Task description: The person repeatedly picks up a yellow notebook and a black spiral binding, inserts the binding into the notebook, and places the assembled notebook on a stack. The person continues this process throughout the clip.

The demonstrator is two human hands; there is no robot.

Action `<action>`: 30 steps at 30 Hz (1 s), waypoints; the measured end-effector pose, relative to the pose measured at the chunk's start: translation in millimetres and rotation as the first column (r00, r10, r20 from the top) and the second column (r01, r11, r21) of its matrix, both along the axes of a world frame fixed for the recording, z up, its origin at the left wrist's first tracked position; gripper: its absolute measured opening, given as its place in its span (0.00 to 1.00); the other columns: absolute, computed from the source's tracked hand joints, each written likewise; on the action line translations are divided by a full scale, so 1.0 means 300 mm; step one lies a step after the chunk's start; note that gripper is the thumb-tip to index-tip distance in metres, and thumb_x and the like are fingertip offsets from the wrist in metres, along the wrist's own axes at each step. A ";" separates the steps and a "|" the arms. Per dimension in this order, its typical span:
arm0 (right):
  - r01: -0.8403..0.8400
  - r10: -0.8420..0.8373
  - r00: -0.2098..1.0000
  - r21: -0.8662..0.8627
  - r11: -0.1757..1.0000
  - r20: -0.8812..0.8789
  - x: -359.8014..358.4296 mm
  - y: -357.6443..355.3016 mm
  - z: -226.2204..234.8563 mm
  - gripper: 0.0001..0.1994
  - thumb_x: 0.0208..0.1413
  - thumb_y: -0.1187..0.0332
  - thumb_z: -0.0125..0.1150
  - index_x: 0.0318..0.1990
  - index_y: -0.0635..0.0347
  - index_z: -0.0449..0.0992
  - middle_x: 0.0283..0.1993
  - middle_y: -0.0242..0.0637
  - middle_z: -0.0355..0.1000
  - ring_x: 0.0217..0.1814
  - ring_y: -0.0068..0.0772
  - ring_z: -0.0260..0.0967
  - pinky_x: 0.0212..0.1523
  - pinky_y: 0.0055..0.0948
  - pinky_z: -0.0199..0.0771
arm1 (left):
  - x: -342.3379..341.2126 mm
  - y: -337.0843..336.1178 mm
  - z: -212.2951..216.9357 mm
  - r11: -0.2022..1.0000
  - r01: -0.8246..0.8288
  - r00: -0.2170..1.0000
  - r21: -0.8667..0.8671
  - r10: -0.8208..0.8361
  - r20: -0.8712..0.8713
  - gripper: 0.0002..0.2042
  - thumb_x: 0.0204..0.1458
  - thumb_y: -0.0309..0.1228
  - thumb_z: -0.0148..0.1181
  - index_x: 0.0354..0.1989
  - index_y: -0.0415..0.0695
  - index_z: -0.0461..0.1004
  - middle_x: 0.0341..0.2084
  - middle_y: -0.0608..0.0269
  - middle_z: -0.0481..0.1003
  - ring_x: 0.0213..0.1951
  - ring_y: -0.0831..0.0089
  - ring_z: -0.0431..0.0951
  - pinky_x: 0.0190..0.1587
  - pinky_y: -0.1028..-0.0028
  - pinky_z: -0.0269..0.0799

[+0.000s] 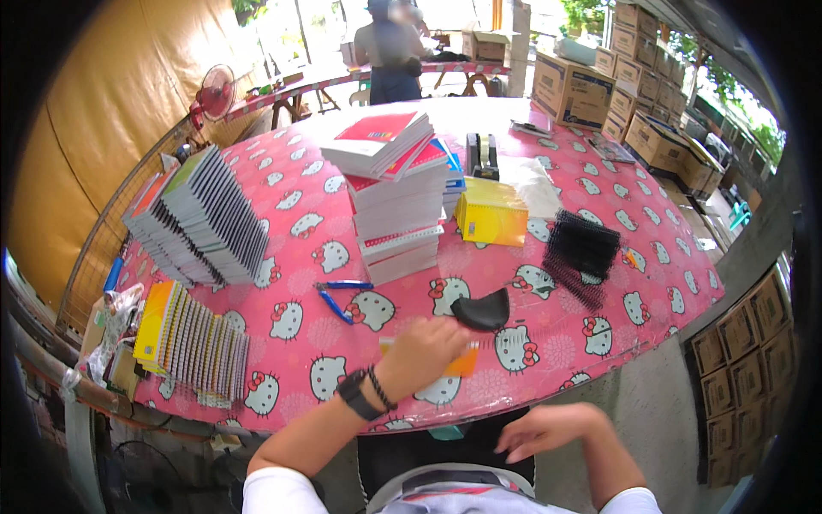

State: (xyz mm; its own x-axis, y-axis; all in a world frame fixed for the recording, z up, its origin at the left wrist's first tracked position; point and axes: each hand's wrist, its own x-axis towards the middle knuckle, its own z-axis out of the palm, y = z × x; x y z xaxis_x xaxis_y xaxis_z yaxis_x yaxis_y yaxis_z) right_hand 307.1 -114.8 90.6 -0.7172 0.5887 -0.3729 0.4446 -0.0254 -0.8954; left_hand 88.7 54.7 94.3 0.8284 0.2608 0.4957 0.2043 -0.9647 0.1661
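Observation:
My left hand (423, 351), a black band on its wrist, hovers over the near part of the table with fingers curled together. Its fingertips come up to a black half-round piece (485, 310); whether they grip it or something smaller is hidden. Partly beneath this hand lies a small orange and yellow item (462, 361). My right hand (548, 428) hangs before my lap, off the table edge, fingers loosely apart and holding nothing. Blue-handled pliers (344, 291) lie beyond my left hand. To the right is a heap of black spiral binding coils (582, 250).
A tall stack of red-covered books (398, 201) stands mid-table, with yellow notebooks (492, 212) and a black tape dispenser (482, 157) beside it. Spiral notebooks (193, 347) and darker-edged ones (205, 218) fill the left side. Cartons (572, 90) sit far right; a person (390, 51) stands beyond.

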 end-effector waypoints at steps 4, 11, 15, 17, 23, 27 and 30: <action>0.379 -0.332 0.925 0.420 0.824 -0.183 0.197 0.033 0.223 0.14 0.55 0.62 0.63 0.42 0.65 0.75 0.36 0.36 0.77 0.38 0.25 0.75 0.40 0.26 0.74 | -0.035 -0.082 -0.085 0.995 -0.032 0.999 0.092 0.034 -0.021 0.11 0.49 0.33 0.58 0.40 0.44 0.71 0.27 0.63 0.70 0.33 0.66 0.72 0.36 0.65 0.66; 0.360 -0.859 0.496 0.930 0.071 -0.126 0.074 0.417 -0.051 0.32 0.47 0.49 0.67 0.53 0.63 0.67 0.57 0.53 0.65 0.59 0.45 0.63 0.57 0.42 0.65 | -0.072 -0.123 -0.085 0.996 -0.046 0.997 -0.079 0.051 0.065 0.12 0.48 0.35 0.61 0.40 0.48 0.72 0.29 0.65 0.73 0.34 0.66 0.74 0.39 0.67 0.65; 0.362 -0.894 0.421 0.875 0.322 0.155 -0.037 0.454 -0.147 0.45 0.38 0.39 0.67 0.59 0.61 0.62 0.64 0.56 0.56 0.65 0.57 0.53 0.62 0.50 0.57 | -0.055 -0.109 -0.078 0.999 -0.034 0.999 -0.015 0.035 0.020 0.12 0.47 0.34 0.61 0.39 0.48 0.72 0.30 0.65 0.73 0.34 0.65 0.74 0.39 0.68 0.66; 0.222 -0.884 0.414 0.919 0.327 0.215 -0.056 0.469 -0.177 0.44 0.36 0.39 0.67 0.59 0.58 0.64 0.64 0.55 0.57 0.64 0.60 0.53 0.61 0.49 0.59 | -0.053 -0.113 -0.072 0.998 -0.057 0.997 -0.038 0.059 0.045 0.11 0.47 0.34 0.61 0.39 0.48 0.73 0.31 0.65 0.73 0.35 0.66 0.74 0.41 0.67 0.65; 0.221 -0.858 0.513 0.959 0.178 0.041 -0.055 0.457 -0.194 0.28 0.38 0.42 0.67 0.44 0.50 0.79 0.59 0.53 0.64 0.62 0.61 0.55 0.59 0.50 0.61 | -0.096 -0.143 -0.061 0.986 -0.167 0.985 -0.013 0.167 0.038 0.12 0.47 0.35 0.62 0.40 0.51 0.73 0.36 0.69 0.73 0.40 0.71 0.73 0.52 0.59 0.57; 0.556 -0.733 0.661 0.760 0.337 -0.158 -0.066 0.399 -0.138 0.28 0.41 0.43 0.67 0.43 0.56 0.79 0.55 0.52 0.68 0.61 0.55 0.60 0.59 0.46 0.61 | -0.112 -0.162 -0.071 0.956 -0.287 0.953 -0.060 0.291 0.085 0.13 0.45 0.37 0.65 0.39 0.52 0.74 0.36 0.69 0.73 0.40 0.71 0.73 0.56 0.57 0.53; 0.653 -0.491 0.702 0.193 0.732 -0.516 -0.050 0.318 -0.053 0.27 0.43 0.47 0.67 0.44 0.60 0.79 0.54 0.50 0.69 0.60 0.48 0.63 0.60 0.42 0.60 | -0.131 -0.147 -0.094 0.936 -0.302 0.940 -0.180 0.324 0.109 0.12 0.44 0.39 0.65 0.36 0.52 0.74 0.31 0.70 0.73 0.37 0.71 0.73 0.57 0.52 0.50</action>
